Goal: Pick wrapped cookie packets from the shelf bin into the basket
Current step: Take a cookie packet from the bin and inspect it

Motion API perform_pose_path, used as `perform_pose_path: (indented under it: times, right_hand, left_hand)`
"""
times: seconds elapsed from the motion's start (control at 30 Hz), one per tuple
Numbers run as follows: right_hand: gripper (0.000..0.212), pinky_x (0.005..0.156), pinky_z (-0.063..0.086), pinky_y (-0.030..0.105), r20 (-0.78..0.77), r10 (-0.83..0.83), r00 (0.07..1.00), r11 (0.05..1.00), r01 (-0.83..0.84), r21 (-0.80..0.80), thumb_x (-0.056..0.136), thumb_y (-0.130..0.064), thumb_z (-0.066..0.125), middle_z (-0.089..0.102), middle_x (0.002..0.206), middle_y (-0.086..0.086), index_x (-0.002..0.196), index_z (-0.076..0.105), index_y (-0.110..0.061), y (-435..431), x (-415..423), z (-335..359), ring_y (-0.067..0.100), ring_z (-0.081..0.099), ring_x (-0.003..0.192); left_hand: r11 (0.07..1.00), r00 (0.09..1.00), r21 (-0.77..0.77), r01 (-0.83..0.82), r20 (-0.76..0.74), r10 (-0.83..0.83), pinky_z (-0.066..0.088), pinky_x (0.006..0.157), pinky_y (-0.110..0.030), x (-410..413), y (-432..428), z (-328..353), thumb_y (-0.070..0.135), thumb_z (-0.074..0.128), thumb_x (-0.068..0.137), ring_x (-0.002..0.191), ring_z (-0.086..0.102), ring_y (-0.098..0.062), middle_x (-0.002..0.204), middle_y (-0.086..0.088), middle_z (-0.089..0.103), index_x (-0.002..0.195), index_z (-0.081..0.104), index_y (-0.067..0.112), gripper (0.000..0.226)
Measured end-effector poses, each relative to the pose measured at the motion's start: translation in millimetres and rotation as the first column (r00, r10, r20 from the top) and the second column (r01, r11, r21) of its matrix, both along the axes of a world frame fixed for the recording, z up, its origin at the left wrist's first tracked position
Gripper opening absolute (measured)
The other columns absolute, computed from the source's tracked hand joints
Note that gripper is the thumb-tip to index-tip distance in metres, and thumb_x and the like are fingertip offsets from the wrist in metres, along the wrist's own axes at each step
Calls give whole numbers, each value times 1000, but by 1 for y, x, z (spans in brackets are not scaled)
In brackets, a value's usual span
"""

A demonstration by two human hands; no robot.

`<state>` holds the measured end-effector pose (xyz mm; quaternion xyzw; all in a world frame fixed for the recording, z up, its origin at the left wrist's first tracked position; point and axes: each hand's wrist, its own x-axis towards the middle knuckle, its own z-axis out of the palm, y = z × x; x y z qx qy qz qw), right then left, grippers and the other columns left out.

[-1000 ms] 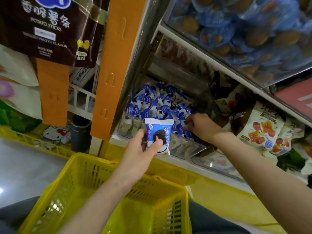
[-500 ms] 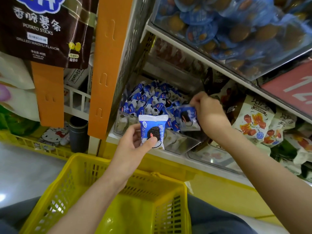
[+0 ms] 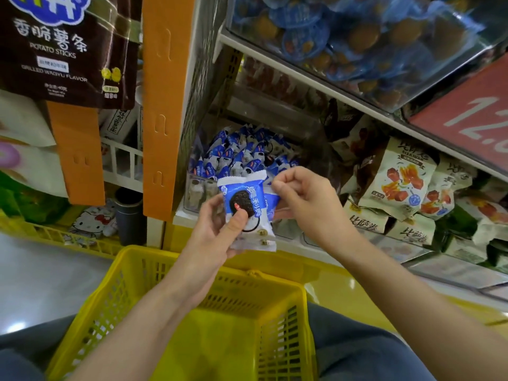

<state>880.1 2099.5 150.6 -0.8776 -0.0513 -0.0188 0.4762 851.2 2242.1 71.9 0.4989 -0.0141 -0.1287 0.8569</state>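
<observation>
While your left hand (image 3: 217, 229) grips a stack (image 3: 244, 196) above the basket (image 3: 192, 259), your right hand (image 3: 308, 199) pinches another packet (image 3: 272, 200) against it, likely gathering for one drop.

2 grips: left grip (image 3: 217, 229), right grip (image 3: 305, 199). 1 yellow basket (image 3: 132, 270). 1 clear shelf bin (image 3: 198, 193), binned cookie packets (image 3: 242, 152) too many to count. Packet stack (image 3: 242, 199) in left grip: at least 2, exact number unclear. 1 single packet (image 3: 272, 198) in right grip. 2 orange strips: tall strip (image 3: 167, 92), short strip (image 3: 77, 149). 1 potato sticks bag (image 3: 63, 50)
</observation>
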Motion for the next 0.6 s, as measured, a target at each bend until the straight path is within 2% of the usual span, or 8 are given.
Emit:
perform_pose_path:
  times: [0.1, 0.2, 0.3, 0.37, 0.43, 0.53, 0.57, 0.6]
  right_hand:
    - [18, 64, 57, 23, -134, 128, 983, 987, -113, 110, 96, -28, 44, 71, 87, 2, 92, 61, -22, -2, -5, -2, 13, 69, 77]
    - [10, 70, 55, 18, -186, 235, 954, 972, -236, 17, 91, -30, 52, 65, 102, -9, 98, 58, -28, -4, -11, -5, 2, 66, 84]
    - [11, 77, 55, 22, -110, 180, 977, 980, -188, -65, 85, -21, 64, 66, 103, -7, 95, 60, -22, -6, -15, -6, 7, 66, 88]
    - [16, 82, 54, 23, -54, 154, 987, 987, -157, -47, 84, -18, 65, 69, 100, -1, 99, 61, -13, -5, -17, -3, 8, 66, 91]
    - [17, 81, 54, 24, -6, 138, 990, 990, -138, 12, 84, -15, 64, 70, 99, 0, 101, 61, -14, -6, -17, 3, 10, 67, 92]
    - [14, 71, 56, 22, 96, 11, 995, 992, -23, 125, 85, -14, 62, 72, 94, -3, 97, 60, -21, -16, -3, 22, 9, 69, 85]
    - [13, 70, 56, 20, 161, -55, 985, 995, 42, 86, 85, -16, 62, 71, 92, -5, 97, 59, -20, -22, 5, 27, 7, 68, 84]
    - [14, 71, 55, 20, 225, -110, 968, 993, 117, -17, 85, -18, 62, 68, 90, -9, 98, 57, -20, -28, 16, 30, 5, 67, 83]
  left_hand:
    - [997, 998, 57, 51, -40, -49, 42, 99, -48, 0, 4, -1, 50, 67, 61, 107, 63, -19, 109, 6, 69, 118, 51, 32, 62]
    - [983, 997, 167, 80, -18, -78, 43, 94, -34, -2, 3, -2, 56, 64, 61, 109, 60, -10, 111, 11, 67, 113, 55, 36, 57]
    - [975, 999, 217, 41, -37, -33, 42, 87, -24, -3, -1, -1, 57, 62, 60, 102, 57, 4, 110, 16, 63, 111, 52, 37, 55]
    - [976, 999, 218, 23, -42, -14, 42, 86, -24, -3, 0, 0, 60, 60, 58, 97, 57, 8, 107, 17, 63, 108, 51, 37, 56]
    - [979, 1000, 204, -2, -29, 8, 40, 86, -24, -2, 0, -1, 58, 57, 66, 98, 57, 7, 108, 16, 62, 107, 52, 35, 48]
    - [982, 996, 169, -81, -29, 87, 43, 75, -17, 2, 2, -4, 30, 52, 89, 87, 62, 9, 102, 13, 63, 102, 53, 34, 13]
    - [979, 993, 173, -111, -31, 118, 44, 73, -16, 3, 3, -5, 24, 51, 92, 86, 62, 7, 103, 13, 63, 100, 52, 35, 14]
    - [974, 989, 183, -134, -32, 142, 45, 72, -16, 4, 3, -7, 21, 50, 93, 88, 62, 6, 104, 12, 63, 100, 51, 36, 16]
